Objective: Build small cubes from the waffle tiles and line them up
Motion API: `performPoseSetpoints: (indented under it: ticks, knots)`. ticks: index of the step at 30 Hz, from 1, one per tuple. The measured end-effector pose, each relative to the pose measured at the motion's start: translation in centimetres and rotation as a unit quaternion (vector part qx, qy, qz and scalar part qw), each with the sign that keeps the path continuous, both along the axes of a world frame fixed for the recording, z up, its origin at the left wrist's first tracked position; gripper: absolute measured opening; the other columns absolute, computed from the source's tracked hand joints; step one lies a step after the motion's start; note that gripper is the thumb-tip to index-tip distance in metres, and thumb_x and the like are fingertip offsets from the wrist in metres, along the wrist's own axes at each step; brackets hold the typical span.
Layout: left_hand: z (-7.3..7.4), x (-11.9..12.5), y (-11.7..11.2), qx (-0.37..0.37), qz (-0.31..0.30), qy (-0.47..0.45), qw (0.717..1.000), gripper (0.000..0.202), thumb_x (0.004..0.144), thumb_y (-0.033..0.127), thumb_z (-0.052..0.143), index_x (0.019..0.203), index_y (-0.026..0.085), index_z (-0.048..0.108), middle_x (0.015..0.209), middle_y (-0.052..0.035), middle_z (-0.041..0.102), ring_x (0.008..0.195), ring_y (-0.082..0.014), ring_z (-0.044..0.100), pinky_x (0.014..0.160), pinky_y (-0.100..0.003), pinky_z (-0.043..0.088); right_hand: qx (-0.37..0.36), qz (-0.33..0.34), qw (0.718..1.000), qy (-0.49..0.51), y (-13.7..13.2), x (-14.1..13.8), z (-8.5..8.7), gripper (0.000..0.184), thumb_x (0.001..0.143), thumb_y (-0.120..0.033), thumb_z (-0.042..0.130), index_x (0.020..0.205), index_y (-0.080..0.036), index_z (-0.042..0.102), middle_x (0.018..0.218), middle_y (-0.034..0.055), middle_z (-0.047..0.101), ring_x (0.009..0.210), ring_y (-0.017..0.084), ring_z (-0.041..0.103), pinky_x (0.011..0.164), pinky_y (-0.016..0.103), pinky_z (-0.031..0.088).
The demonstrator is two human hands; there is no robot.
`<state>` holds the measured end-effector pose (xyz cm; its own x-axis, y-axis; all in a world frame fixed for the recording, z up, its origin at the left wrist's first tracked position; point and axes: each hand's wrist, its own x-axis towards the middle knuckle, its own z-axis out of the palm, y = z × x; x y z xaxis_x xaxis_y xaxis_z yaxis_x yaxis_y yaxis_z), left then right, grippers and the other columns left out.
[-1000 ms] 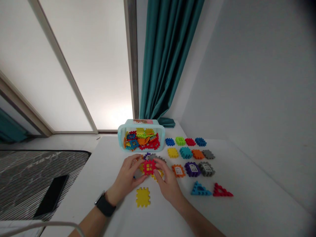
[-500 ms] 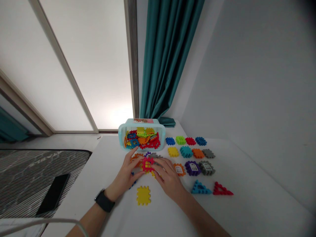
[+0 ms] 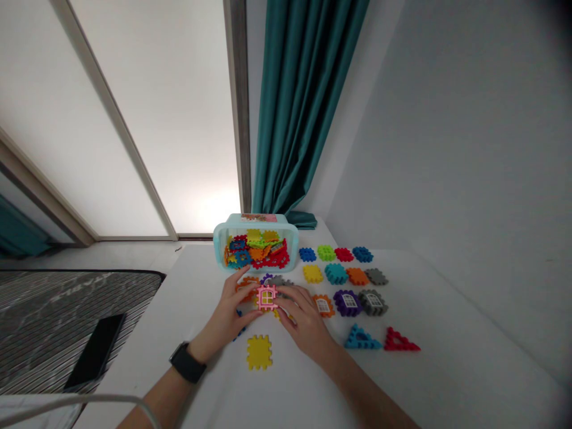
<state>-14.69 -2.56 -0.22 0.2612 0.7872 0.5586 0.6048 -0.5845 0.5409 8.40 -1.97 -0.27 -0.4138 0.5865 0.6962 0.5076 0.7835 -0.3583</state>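
Worn: one black wristwatch (image 3: 187, 362) with a wide strap and squarish case, lower centre-left of the frame, on the left wrist. Left hand (image 3: 227, 307) and right hand (image 3: 304, 325) ungloved; left forearm (image 3: 156, 399) and right forearm (image 3: 370, 396) uncovered down to the frame's lower edge.

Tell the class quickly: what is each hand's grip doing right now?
Left hand: fingers spread, at the left edge of the pink window tile; whether it holds cannot be told.
Right hand: fingers curved at the tile's right edge; whether it holds cannot be told.
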Motion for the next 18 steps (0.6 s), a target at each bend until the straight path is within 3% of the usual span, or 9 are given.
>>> performPoseSetpoints:
  ticks: [18]
  knots:
    - [0.38, 0.05, -0.16, -0.002, -0.002, -0.008, 1.000, 0.049, 0.087, 0.029, 0.075, 0.133, 0.030, 0.059, 0.151, -0.0145, 0.043, 0.139, -0.0334, 0.044, 0.110, -0.059, 0.045, -0.008, -0.003, 1.000, -0.010, -0.10, 0.07, -0.15, 0.033, 0.092, -0.011, 0.055, 0.119, -0.028, 0.065, 0.122, 0.0094, 0.065, 0.114, 0.026, 0.061, 0.097, 0.047, 0.054]
